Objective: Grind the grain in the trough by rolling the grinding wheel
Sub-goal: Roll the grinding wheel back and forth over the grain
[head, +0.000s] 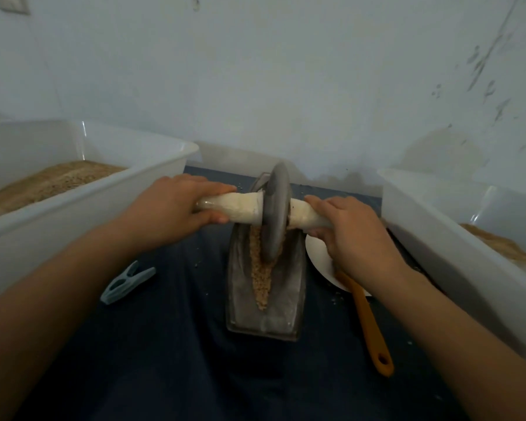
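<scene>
A grey grinding wheel (274, 212) stands upright in the groove of a grey boat-shaped trough (289, 302), near the trough's middle. A white-wrapped axle (240, 208) runs through the wheel. My left hand (167, 208) grips the axle's left end. My right hand (351, 232) grips its right end. Tan grain (261, 279) lies along the groove, from under the wheel toward the near tip.
A white tub (82, 205) of tan grain stands at the left, another white tub (438, 226) at the right. A white plate (319, 262) and an orange-handled spatula (371, 323) lie right of the trough. A blue-grey clip (127, 282) lies on the dark cloth at the left.
</scene>
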The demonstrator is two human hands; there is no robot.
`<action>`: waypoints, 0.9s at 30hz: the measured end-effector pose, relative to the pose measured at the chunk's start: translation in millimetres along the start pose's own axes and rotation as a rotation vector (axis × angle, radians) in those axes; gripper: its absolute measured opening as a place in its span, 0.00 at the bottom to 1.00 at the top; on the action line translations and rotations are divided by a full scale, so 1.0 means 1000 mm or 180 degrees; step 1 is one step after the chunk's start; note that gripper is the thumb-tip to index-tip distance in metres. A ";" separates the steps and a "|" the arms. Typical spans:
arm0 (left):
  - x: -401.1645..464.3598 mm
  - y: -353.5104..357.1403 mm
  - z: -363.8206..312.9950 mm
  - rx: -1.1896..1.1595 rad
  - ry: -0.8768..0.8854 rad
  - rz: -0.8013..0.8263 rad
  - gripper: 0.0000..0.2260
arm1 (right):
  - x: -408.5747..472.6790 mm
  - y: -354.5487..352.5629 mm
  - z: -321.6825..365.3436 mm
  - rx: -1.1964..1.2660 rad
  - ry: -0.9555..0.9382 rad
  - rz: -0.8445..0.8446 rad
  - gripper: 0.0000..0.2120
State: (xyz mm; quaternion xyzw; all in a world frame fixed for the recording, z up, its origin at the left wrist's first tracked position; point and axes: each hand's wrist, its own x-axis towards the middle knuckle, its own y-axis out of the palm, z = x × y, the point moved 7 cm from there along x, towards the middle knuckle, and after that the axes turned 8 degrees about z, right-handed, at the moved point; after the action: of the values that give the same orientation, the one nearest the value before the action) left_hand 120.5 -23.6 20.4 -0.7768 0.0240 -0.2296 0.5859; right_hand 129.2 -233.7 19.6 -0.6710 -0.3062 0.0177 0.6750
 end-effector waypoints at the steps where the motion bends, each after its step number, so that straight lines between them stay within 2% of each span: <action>1: 0.000 -0.001 0.000 -0.0133 -0.0010 0.0073 0.23 | -0.001 -0.001 0.001 -0.0038 -0.0043 0.0022 0.25; 6: -0.017 -0.017 -0.013 -0.0919 0.0241 0.1050 0.18 | -0.018 -0.026 0.010 -0.0217 -0.0396 0.0516 0.25; 8: -0.024 -0.025 -0.021 -0.0885 0.0412 0.1227 0.17 | -0.027 -0.036 0.012 0.0010 -0.0452 0.0704 0.24; 11: -0.025 -0.024 -0.019 -0.0964 0.0382 0.1379 0.17 | -0.029 -0.038 0.014 0.0077 -0.0464 0.0592 0.24; 14: -0.012 -0.008 -0.005 -0.0880 0.0187 0.1117 0.18 | -0.015 -0.020 0.011 -0.0035 -0.0242 0.0326 0.25; 17: -0.001 0.004 0.007 -0.0165 -0.0106 0.0333 0.22 | 0.001 -0.003 0.002 0.0007 -0.0013 -0.0013 0.25; 20: 0.004 0.010 0.008 0.0302 -0.0157 0.0097 0.24 | 0.005 0.004 0.000 -0.0001 0.0040 -0.0107 0.25; 23: 0.003 0.003 0.006 -0.0064 -0.0114 0.0266 0.23 | -0.004 -0.003 0.004 -0.0167 -0.0122 -0.0026 0.25; 27: -0.016 -0.013 -0.010 -0.0850 0.0262 0.1155 0.20 | -0.016 -0.024 0.009 -0.0203 -0.0306 0.0590 0.26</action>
State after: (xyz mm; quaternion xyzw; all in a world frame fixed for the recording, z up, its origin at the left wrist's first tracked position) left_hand 99.6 -23.9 29.0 -0.8203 0.2174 -0.1468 0.5082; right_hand 103.4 -235.1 35.0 -0.7160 -0.2752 0.1024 0.6333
